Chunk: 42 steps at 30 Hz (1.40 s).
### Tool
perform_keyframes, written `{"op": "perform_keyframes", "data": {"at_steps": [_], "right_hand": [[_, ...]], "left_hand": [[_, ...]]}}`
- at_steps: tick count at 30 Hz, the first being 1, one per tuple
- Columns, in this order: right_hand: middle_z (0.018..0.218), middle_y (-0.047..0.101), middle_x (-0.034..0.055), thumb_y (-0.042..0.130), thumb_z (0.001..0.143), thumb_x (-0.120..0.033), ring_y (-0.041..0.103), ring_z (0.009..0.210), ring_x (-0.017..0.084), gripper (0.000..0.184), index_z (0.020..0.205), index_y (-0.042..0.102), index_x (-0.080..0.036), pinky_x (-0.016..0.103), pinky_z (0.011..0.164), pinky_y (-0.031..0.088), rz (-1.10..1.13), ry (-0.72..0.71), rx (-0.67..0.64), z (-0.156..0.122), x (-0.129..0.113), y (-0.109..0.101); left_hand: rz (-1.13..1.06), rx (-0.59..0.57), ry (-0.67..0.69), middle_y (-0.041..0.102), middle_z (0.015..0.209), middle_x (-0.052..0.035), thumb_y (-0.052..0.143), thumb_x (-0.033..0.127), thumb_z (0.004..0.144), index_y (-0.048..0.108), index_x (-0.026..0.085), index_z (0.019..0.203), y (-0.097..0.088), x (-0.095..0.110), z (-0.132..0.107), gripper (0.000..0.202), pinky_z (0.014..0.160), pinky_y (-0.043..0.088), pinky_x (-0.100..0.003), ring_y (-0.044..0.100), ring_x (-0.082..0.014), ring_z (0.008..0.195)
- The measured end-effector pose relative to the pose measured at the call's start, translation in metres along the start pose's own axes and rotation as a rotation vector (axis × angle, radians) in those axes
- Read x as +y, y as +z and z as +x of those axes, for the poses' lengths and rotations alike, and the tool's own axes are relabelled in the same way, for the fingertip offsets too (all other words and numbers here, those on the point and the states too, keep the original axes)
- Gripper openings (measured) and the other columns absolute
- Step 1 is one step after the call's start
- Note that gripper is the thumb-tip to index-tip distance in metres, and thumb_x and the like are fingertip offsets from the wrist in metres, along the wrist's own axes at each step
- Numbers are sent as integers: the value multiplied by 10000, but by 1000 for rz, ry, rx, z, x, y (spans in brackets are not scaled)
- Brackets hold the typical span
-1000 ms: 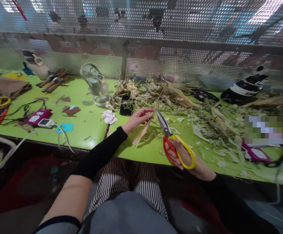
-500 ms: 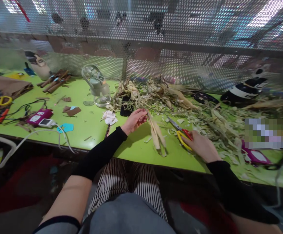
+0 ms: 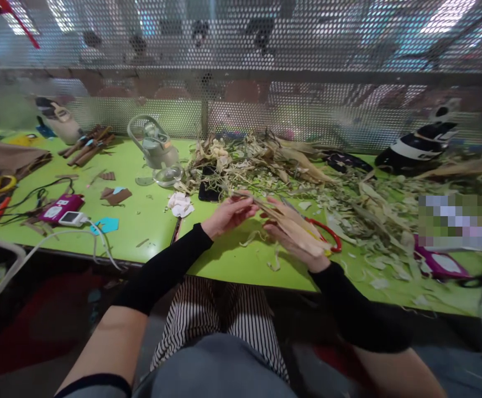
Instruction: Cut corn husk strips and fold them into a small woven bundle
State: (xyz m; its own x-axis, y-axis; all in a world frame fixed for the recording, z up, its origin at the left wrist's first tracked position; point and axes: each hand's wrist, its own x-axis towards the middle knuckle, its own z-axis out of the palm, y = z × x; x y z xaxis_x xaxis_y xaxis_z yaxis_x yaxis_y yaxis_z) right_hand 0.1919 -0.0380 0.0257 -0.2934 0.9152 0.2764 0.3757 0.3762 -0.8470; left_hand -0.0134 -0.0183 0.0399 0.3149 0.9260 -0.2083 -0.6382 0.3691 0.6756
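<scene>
The husk strip (image 3: 284, 218) pinched between the left hand (image 3: 228, 214) and the right hand (image 3: 297, 240) looks dry, papery and matt, like the rough heap of husks (image 3: 266, 160) behind it. The table (image 3: 150, 221) has a smooth, faintly glossy green top. The scissors (image 3: 328, 235) lying by the right hand show shiny plastic handles — red and yellow. Both sleeves (image 3: 162, 271) are matt black cloth. The screen (image 3: 241, 55) at the back is perforated metal, dully bright, and the water bottle (image 3: 158, 152) is clear and glossy.
</scene>
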Motion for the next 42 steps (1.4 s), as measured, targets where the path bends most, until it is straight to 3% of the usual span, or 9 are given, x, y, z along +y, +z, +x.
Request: {"op": "perform_keyframes", "data": {"at_steps": [3,8,12,18,26,29,34,37,42], "right_hand": [[1043,761,92,540,939,-801,696,794,222,619,1155,737,-255,393,725,621,135,56,98,19,-11,11],[694,555,-2,650,915,-672,508,584,157,439,760,604,-263,309,544,464,94,186,206,37,-22,-13],[740,638,25,562,935,-512,624,747,230,330,710,584,-272,384,764,549,-228,99,-66,35,-29,-23],[1006,820,63,533,939,-616,736,988,287,417,909,748,-260,405,936,562,-298,146,-287,26,-36,-22],[752,712,81,694,843,-664,647,688,267,404,807,687,-262,406,680,534,-584,222,-130,0,-5,-72],[904,777,87,672,875,-689,687,768,260,460,984,747,-249,393,713,567,-297,212,-129,-4,-20,-52],[890,767,77,619,928,-730,705,864,248,524,825,735,-230,349,769,571,37,154,-31,-17,-60,-8],[723,638,24,665,898,-755,591,677,175,545,809,694,-218,292,597,477,101,203,34,-39,-73,-5],[648,510,-30,665,884,-787,452,572,129,562,821,661,-229,270,518,383,106,219,-21,-68,-76,-7]], "left_hand": [[145,-48,-10,761,944,-37,728,71,860,640,153,1031,-8,-4,6,209,750,567,-217,710,-91,744],[468,362,502,721,1208,-84,597,124,898,614,184,1117,-20,-1,12,228,959,549,-318,681,-145,1010],[1073,159,868,732,1306,-115,661,358,970,677,202,1216,-23,-3,5,293,1190,439,-456,628,-255,1286],[1387,-328,467,792,1159,-83,641,364,1013,765,201,1034,-21,-11,3,206,1095,497,-402,703,-235,1113],[1044,-201,391,729,1375,-88,570,303,1019,804,218,848,-12,-6,-2,302,1200,443,-357,615,-243,1367],[1015,-340,353,739,1367,-88,596,340,1009,826,235,874,-8,-10,-3,286,1210,449,-375,608,-246,1383],[1134,-448,485,748,1360,-102,589,343,1020,813,251,852,9,-13,-35,295,1236,434,-440,627,-263,1347],[1320,-482,514,780,1232,-110,580,333,1042,802,246,923,16,-14,-70,267,1301,350,-483,579,-275,1439],[1483,-474,439,720,1388,-168,507,319,1078,765,190,1009,9,-40,-121,297,1264,414,-529,572,-302,1469]]}}
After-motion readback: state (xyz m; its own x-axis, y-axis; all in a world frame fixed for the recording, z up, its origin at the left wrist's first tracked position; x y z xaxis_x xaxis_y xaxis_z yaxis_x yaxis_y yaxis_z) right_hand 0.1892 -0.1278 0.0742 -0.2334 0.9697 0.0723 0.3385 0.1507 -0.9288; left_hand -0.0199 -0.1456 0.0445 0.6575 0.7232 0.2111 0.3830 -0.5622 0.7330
